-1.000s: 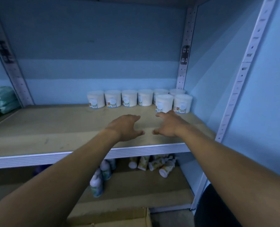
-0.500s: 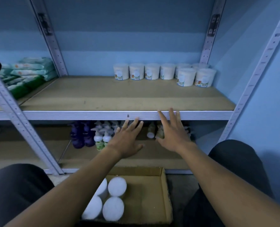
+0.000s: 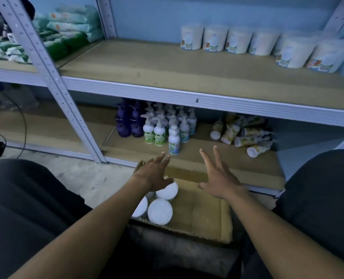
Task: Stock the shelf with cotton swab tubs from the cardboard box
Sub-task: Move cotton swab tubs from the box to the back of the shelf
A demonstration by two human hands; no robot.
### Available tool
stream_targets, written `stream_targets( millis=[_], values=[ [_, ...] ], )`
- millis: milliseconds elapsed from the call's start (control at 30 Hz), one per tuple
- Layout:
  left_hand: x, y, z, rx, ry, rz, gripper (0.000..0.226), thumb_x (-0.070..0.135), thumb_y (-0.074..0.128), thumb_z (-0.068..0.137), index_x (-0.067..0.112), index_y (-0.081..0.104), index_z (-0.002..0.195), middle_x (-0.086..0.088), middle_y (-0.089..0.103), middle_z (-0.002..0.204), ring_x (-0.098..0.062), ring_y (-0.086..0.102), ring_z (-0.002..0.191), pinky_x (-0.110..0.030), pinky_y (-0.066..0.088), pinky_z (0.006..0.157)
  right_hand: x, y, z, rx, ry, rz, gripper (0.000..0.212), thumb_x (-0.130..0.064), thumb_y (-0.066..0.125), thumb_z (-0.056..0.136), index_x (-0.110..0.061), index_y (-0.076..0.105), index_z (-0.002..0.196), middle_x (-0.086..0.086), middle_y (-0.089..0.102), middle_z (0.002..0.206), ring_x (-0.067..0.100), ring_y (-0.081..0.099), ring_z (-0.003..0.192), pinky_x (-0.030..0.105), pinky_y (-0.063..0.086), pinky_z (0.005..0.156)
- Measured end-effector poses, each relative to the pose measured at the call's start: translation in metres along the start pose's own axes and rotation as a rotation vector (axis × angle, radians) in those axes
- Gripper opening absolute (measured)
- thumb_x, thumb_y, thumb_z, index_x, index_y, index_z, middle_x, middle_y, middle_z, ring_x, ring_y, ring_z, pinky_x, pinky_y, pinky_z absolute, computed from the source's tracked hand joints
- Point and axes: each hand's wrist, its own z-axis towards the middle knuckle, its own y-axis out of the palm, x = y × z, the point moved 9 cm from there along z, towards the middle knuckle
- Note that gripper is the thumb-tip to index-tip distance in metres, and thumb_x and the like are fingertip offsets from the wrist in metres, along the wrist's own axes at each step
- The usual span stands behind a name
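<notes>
Restock step: both hands empty, fingers spread, left hand (image 3: 154, 175) and right hand (image 3: 219, 181) over box (image 3: 203, 216). Next: grip tubs (image 3: 160, 211), lift to shelf (image 3: 167, 65).

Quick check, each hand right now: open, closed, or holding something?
Left hand: open, empty, above the tubs in the cardboard box.
Right hand: open, empty.

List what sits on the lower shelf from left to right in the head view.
Purple bottles → white pump bottles standing in a cluster → yellow-patterned tubes with white caps, lying tumbled in a heap at the right.
</notes>
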Motion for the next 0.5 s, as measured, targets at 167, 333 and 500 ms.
stream_targets(
  millis=[167, 333, 500],
  values=[
    [-0.029, 0.040, -0.004, -0.054, -0.086, -0.049, 0.091, 0.053, 0.055, 0.094, 0.019, 0.003, 0.159, -0.004, -0.003, 0.167, -0.026, 0.010, 0.153, -0.040, 0.015, 0.123, -0.029, 0.054, 0.010, -0.130, -0.060, 0.013, 0.110, -0.035, 0.075, 0.086, -0.043, -0.009, 0.156, -0.006, -0.035, 0.160, 0.031, 0.017, 0.150, 0.049, 0.042, 0.107],
    [-0.052, 0.066, -0.010, -0.078, -0.176, -0.113, 0.090, 0.051, 0.060, 0.091, 0.020, 0.009, 0.159, 0.000, 0.001, 0.167, -0.029, 0.018, 0.151, -0.046, 0.032, 0.116, -0.061, 0.099, 0.012, -0.232, -0.128, 0.008, 0.106, -0.038, 0.077, 0.085, -0.040, -0.001, 0.158, -0.003, -0.023, 0.164, 0.033, 0.026, 0.147, 0.050, 0.042, 0.107],
    [-0.073, 0.086, -0.015, -0.078, -0.240, -0.115, 0.070, 0.038, 0.063, 0.090, 0.015, 0.034, 0.150, -0.007, 0.022, 0.162, -0.033, 0.039, 0.139, -0.046, 0.041, 0.109, -0.077, 0.143, 0.010, -0.348, -0.182, -0.044, 0.096, -0.037, 0.072, 0.088, -0.036, 0.007, 0.158, -0.008, -0.008, 0.167, 0.032, 0.031, 0.144, 0.047, 0.042, 0.106]
  ],
)
